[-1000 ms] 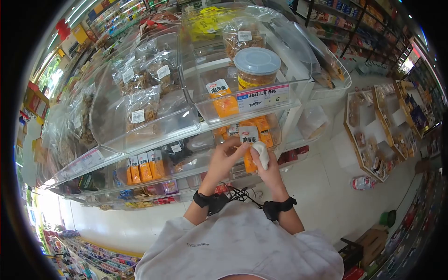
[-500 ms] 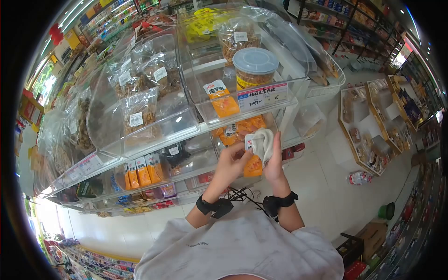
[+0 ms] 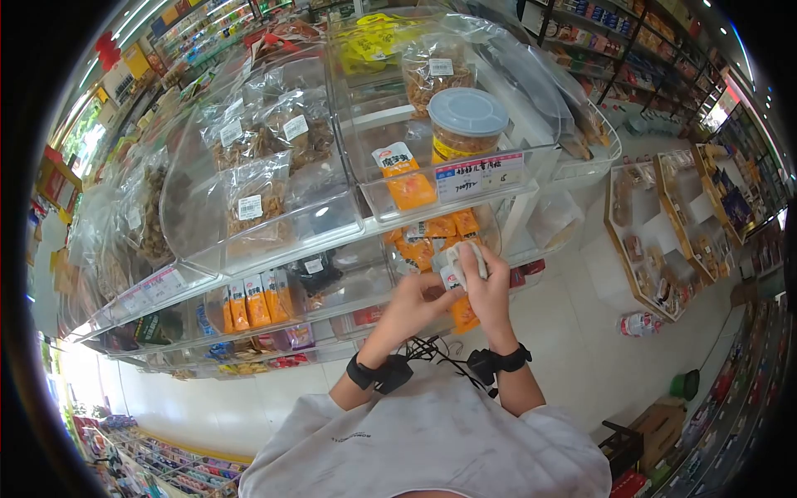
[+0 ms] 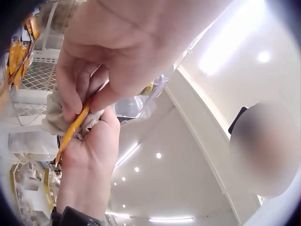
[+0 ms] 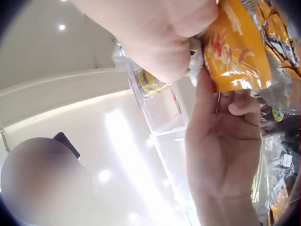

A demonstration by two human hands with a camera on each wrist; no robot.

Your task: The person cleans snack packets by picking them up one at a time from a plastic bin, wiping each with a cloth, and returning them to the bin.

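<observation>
In front of the shelf, my left hand (image 3: 413,307) pinches the edge of an orange snack packet (image 3: 463,315) between thumb and fingers. My right hand (image 3: 491,303) grips a folded whitish cloth (image 3: 465,259), its fingers bent over it against the packet's white upper part. Seen edge-on in the left wrist view, the packet (image 4: 73,129) lies between the two hands, with the cloth (image 4: 55,113) bunched behind it. The right wrist view shows the packet's glossy orange face (image 5: 237,52); most of the cloth is hidden there by the right hand.
Similar orange packets (image 3: 415,249) fill a clear bin just beyond my hands. Above it, a clear tray holds a blue-lidded tub (image 3: 469,112) and an orange packet (image 3: 404,176) behind a price label (image 3: 480,176). Bagged dried goods (image 3: 257,207) lie to the left. Wooden display bins (image 3: 635,236) stand at right.
The right hand was flatter with the cloth spread over the packet half a second ago; now its fingers bend over the cloth near the packet's top. The left hand keeps its pinch.
</observation>
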